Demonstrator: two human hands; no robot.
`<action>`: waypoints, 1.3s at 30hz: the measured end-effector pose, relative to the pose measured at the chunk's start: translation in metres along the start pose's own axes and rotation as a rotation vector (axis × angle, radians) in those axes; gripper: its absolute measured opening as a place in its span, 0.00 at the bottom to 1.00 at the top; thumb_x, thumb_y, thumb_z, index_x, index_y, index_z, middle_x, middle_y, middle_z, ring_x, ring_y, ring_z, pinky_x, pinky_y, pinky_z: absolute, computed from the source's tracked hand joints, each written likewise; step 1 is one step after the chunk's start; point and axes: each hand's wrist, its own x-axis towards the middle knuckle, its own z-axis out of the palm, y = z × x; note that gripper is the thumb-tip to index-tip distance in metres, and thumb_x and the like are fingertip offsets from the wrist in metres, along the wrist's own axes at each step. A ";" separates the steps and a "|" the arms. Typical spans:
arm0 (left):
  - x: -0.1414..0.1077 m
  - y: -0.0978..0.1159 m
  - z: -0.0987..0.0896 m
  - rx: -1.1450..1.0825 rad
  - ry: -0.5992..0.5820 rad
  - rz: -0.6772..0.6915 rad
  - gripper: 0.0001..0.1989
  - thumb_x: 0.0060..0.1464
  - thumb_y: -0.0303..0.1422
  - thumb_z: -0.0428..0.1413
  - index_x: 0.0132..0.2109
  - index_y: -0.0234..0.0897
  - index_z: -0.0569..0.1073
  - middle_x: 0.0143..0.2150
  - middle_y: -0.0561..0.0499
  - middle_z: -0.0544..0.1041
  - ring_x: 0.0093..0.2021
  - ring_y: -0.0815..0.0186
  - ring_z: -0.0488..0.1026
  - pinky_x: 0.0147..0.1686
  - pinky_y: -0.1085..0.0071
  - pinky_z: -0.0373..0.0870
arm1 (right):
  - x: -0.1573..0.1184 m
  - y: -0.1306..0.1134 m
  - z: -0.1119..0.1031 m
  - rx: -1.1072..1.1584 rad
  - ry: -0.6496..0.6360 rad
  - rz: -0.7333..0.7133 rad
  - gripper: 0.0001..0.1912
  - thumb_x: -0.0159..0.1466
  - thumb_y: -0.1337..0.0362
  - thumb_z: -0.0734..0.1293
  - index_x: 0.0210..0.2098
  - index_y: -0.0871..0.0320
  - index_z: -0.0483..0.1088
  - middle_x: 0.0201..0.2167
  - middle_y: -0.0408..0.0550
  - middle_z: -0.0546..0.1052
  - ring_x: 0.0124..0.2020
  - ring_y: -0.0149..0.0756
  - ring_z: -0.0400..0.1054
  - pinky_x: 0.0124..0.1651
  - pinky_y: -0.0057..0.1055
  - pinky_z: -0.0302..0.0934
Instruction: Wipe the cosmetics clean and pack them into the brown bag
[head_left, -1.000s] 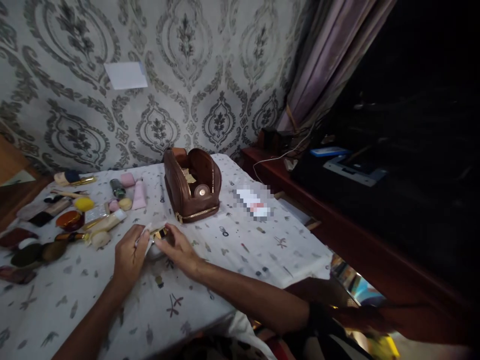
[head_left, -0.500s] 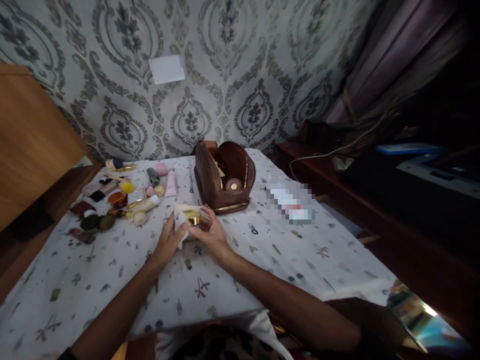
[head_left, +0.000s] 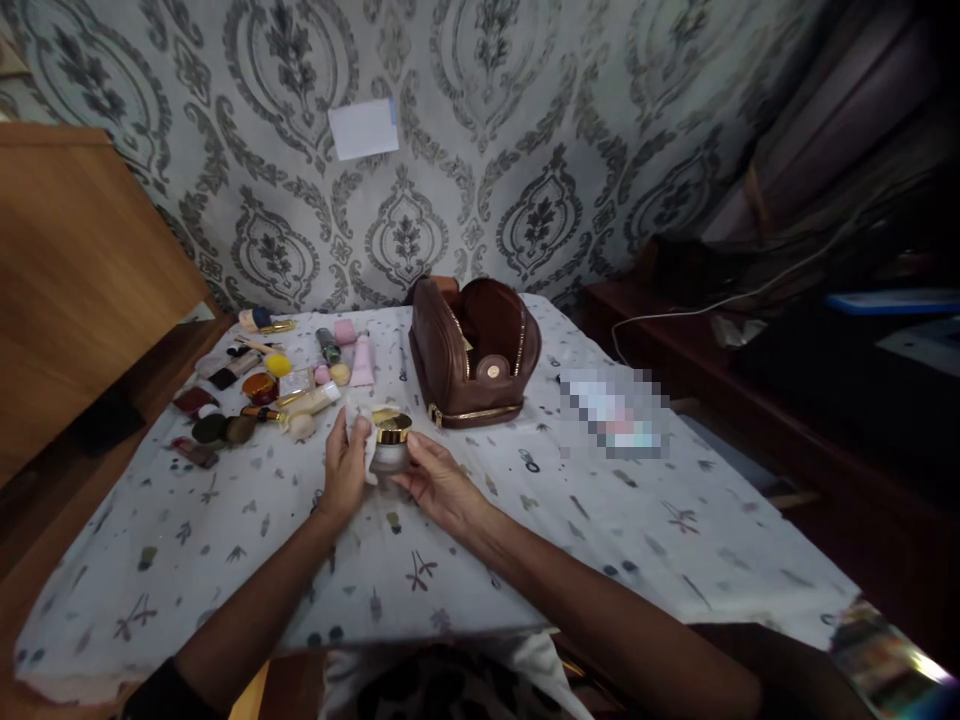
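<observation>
Between my hands is a small frosted jar [head_left: 391, 458] with a shiny gold lid, upright over the cloth-covered table [head_left: 465, 560]. My right hand [head_left: 442, 487] grips the jar from its right side, thumb and fingers on the glass. A white wipe [head_left: 370, 470] is held in my left hand [head_left: 346, 468], against the jar's left side. Behind them stands an open brown bag [head_left: 476, 355] with gold zippers; its inside is dark.
Cosmetics lie in a group at the left, among them a pink tube [head_left: 362, 362], a yellow sponge [head_left: 278, 364] and dark brushes [head_left: 240, 429]. A blurred flat object [head_left: 615, 413] lies right of the bag. A wooden panel [head_left: 97, 290] rises at far left.
The jar has turned into fuller view, with my right hand now at its side and my left hand slightly apart from my right. The whole view has shifted, so the scene sits further right.
</observation>
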 end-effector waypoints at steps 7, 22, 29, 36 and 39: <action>0.003 -0.008 -0.005 -0.090 -0.302 -0.070 0.27 0.44 0.54 0.62 0.42 0.36 0.75 0.40 0.47 0.80 0.43 0.58 0.76 0.46 0.65 0.72 | 0.003 -0.002 -0.007 0.054 0.014 0.071 0.17 0.54 0.56 0.78 0.38 0.59 0.76 0.33 0.45 0.82 0.32 0.31 0.76 0.34 0.25 0.72; 0.004 0.000 -0.004 0.120 -0.185 0.038 0.21 0.58 0.51 0.52 0.34 0.36 0.72 0.30 0.52 0.74 0.35 0.64 0.71 0.39 0.70 0.69 | -0.009 -0.017 0.006 0.069 -0.073 0.192 0.15 0.61 0.55 0.70 0.43 0.55 0.72 0.36 0.45 0.80 0.33 0.33 0.73 0.33 0.28 0.67; -0.001 0.001 -0.006 -0.116 -0.554 -0.132 0.33 0.34 0.51 0.69 0.44 0.36 0.73 0.31 0.51 0.77 0.30 0.65 0.73 0.28 0.72 0.71 | -0.011 -0.022 0.007 0.100 -0.127 0.180 0.14 0.62 0.53 0.65 0.43 0.55 0.71 0.36 0.44 0.80 0.33 0.35 0.73 0.35 0.32 0.67; 0.000 0.005 -0.008 -0.168 -0.469 -0.224 0.27 0.41 0.52 0.65 0.39 0.34 0.72 0.25 0.53 0.75 0.19 0.71 0.67 0.18 0.75 0.63 | -0.006 -0.017 0.003 -0.306 -0.174 0.254 0.36 0.58 0.31 0.59 0.40 0.59 0.71 0.26 0.48 0.78 0.25 0.33 0.72 0.25 0.25 0.61; 0.000 0.008 -0.008 -0.175 -0.448 -0.193 0.25 0.46 0.51 0.63 0.40 0.34 0.73 0.27 0.51 0.77 0.22 0.68 0.71 0.23 0.72 0.69 | -0.006 -0.016 0.001 -0.494 -0.025 0.019 0.34 0.56 0.33 0.64 0.43 0.57 0.69 0.19 0.40 0.73 0.17 0.28 0.64 0.19 0.22 0.53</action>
